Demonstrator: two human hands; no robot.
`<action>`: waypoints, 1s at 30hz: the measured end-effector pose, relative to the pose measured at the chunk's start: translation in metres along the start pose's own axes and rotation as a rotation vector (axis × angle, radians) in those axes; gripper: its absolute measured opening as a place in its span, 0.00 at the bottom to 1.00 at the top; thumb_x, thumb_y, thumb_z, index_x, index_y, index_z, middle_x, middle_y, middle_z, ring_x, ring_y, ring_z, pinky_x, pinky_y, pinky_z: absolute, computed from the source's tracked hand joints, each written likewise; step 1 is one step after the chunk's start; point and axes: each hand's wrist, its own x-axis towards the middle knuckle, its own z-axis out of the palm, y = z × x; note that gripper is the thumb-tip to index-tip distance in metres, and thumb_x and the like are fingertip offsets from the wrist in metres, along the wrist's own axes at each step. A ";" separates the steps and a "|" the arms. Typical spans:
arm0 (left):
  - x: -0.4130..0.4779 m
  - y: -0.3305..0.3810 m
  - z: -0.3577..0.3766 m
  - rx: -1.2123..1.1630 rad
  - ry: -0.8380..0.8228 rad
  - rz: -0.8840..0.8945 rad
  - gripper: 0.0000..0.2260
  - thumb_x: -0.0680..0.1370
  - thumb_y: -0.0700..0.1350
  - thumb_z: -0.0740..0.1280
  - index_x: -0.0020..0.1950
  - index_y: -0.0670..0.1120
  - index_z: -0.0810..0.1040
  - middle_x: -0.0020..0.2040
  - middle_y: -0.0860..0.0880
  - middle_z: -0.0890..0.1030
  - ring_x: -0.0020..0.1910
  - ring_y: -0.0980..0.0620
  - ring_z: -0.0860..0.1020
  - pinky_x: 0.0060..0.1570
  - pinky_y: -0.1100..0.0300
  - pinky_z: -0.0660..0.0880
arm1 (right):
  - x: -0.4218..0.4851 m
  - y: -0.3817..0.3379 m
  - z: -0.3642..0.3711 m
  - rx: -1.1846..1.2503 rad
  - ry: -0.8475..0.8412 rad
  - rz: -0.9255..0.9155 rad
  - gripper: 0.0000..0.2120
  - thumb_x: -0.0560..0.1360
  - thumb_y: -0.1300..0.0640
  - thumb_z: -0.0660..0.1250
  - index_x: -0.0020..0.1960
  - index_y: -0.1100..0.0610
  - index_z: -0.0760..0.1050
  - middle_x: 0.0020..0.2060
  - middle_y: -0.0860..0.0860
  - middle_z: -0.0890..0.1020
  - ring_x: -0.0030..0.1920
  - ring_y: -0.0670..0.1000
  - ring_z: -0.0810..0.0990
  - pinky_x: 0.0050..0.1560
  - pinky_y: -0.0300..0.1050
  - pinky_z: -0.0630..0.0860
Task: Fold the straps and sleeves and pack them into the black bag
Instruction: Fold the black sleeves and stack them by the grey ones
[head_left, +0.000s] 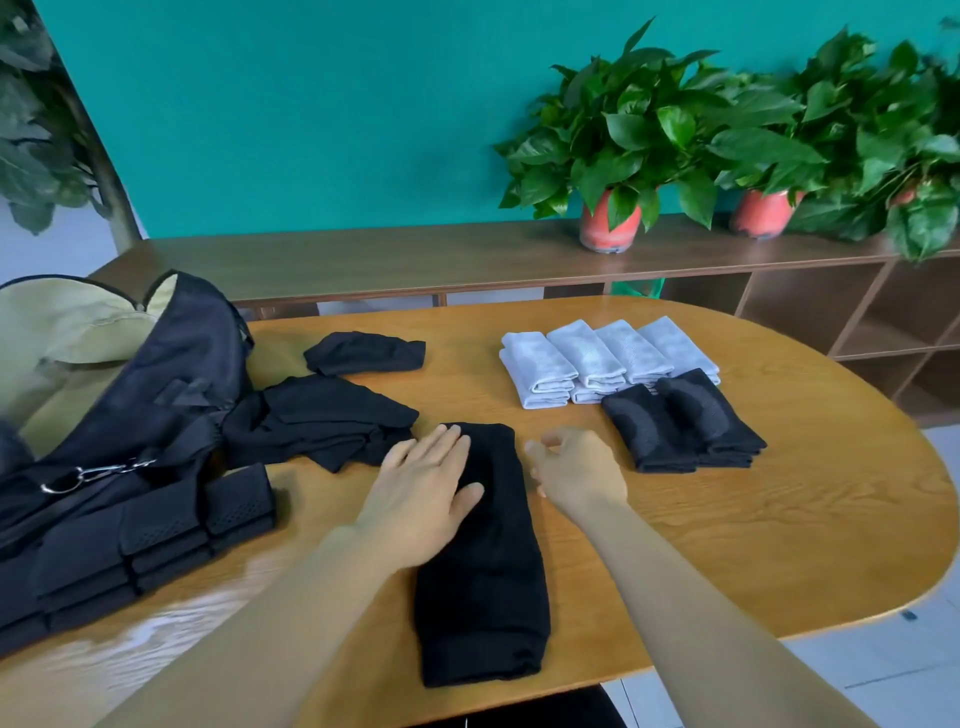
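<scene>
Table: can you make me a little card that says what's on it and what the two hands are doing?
table: wooden, rounded end
left hand: lies flat on the far end of the long black sleeve
right hand: fingers loosely curled, beside the sleeve, holding nothing
folded: white pieces in a row, black stack just in front
unfolded: loose black pile
black bag: left edge, open

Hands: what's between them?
The black sleeve, flat on the table. The left hand rests on it and the right hand is at its right edge. Head view.
</scene>
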 end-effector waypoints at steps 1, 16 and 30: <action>0.003 -0.002 0.005 0.014 -0.026 0.025 0.32 0.80 0.63 0.38 0.80 0.47 0.46 0.80 0.52 0.45 0.77 0.57 0.40 0.74 0.56 0.38 | 0.006 -0.003 0.005 -0.018 -0.010 0.024 0.11 0.78 0.46 0.61 0.54 0.52 0.74 0.44 0.50 0.83 0.45 0.52 0.82 0.46 0.47 0.78; 0.009 -0.009 0.032 0.055 -0.088 0.024 0.46 0.65 0.68 0.22 0.78 0.46 0.35 0.76 0.51 0.32 0.75 0.55 0.30 0.71 0.46 0.26 | 0.037 0.004 0.030 -0.331 0.206 -0.335 0.08 0.80 0.58 0.60 0.59 0.54 0.68 0.44 0.51 0.80 0.44 0.53 0.78 0.39 0.44 0.69; 0.009 -0.011 0.034 0.063 -0.056 0.016 0.47 0.64 0.68 0.18 0.78 0.45 0.36 0.79 0.48 0.36 0.76 0.54 0.32 0.69 0.46 0.23 | -0.014 0.016 0.039 -0.656 -0.259 -0.478 0.39 0.74 0.34 0.31 0.79 0.55 0.38 0.77 0.47 0.38 0.76 0.46 0.34 0.76 0.48 0.34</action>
